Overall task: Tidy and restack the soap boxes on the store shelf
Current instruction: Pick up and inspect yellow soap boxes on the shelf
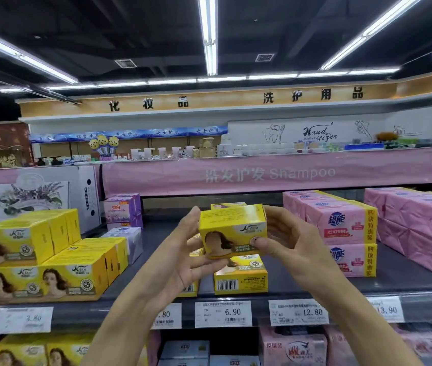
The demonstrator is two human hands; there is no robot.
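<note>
A yellow soap box (232,229) with a woman's picture on its front is held in the air between both hands, above the dark shelf (399,281). My left hand (183,257) grips its left side, and my right hand (286,239) grips its right side with the thumb on the front. Below it another yellow soap box (241,277) stands on the shelf with its barcode facing out; one more yellow box behind my left hand is mostly hidden. A stack of yellow soap boxes (46,257) fills the shelf's left part.
Pink wrapped soap packs (341,225) are stacked on the right, more pink packs (426,228) farther right. Purple boxes (123,211) stand at the back left. Price tags (223,314) line the shelf's front edge. Lower shelves hold more boxes.
</note>
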